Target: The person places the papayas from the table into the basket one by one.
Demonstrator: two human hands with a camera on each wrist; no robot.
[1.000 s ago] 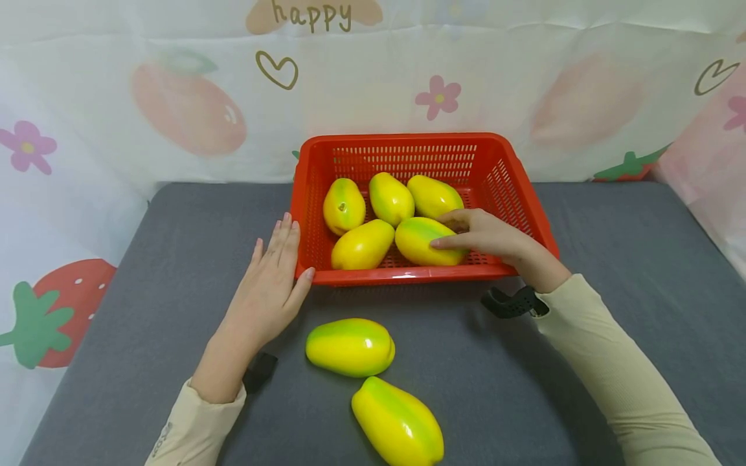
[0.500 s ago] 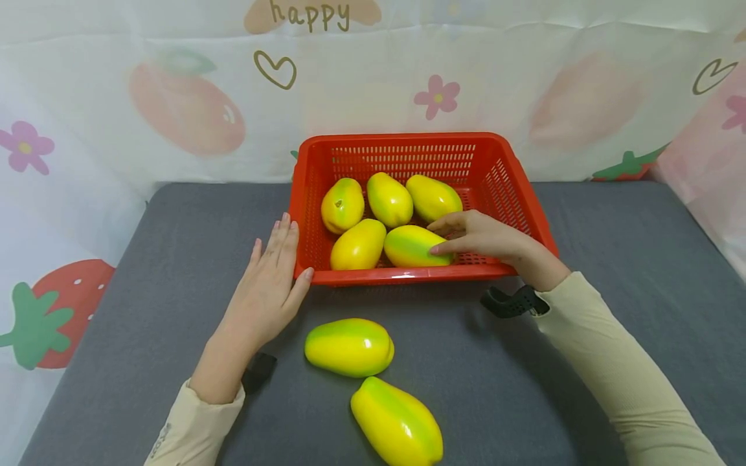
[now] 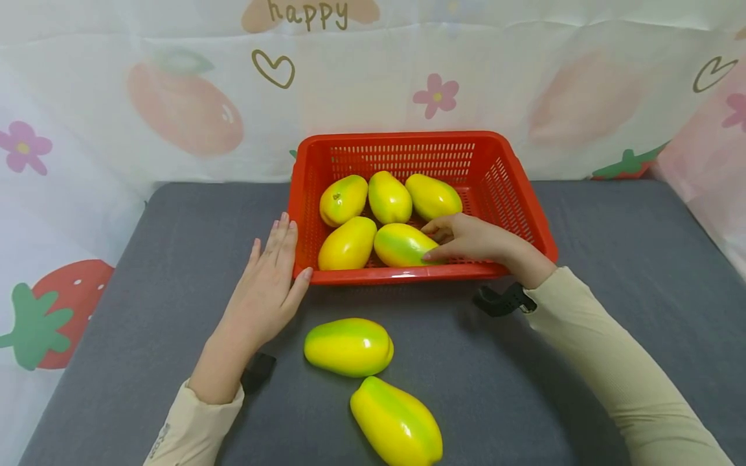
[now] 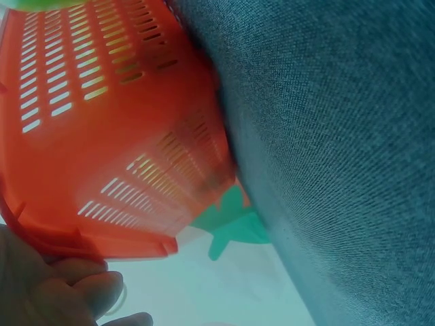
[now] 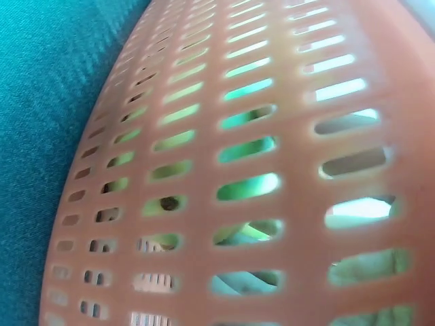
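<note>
My left hand (image 3: 259,294) lies with straight fingers along the left side of the red plastic basket (image 3: 402,276), thumb at the front corner. In the left wrist view its fingertips (image 4: 102,288) sit right by the rim. My right hand (image 3: 474,241) reaches over the front rim and grips the right end of a yellow-green papaya (image 3: 402,244), thumb on the near side and fingers behind. That papaya rests in the front row beside another papaya (image 3: 348,244). The right wrist view shows mostly the slotted basket wall (image 5: 197,156), with parts of hand and fruit through the slots.
Behind the front row lie a left papaya (image 3: 344,200), a middle papaya (image 3: 389,197) and a right papaya (image 3: 434,197). On the grey cloth (image 3: 495,388) before the basket are one papaya (image 3: 348,347) and a nearer papaya (image 3: 397,422). A printed curtain (image 3: 350,97) hangs behind.
My right hand has shifted left with the gripped papaya, which moved left inside the basket. The front-left papaya slid left and the back-left one turned slightly. My left hand stayed in place.
</note>
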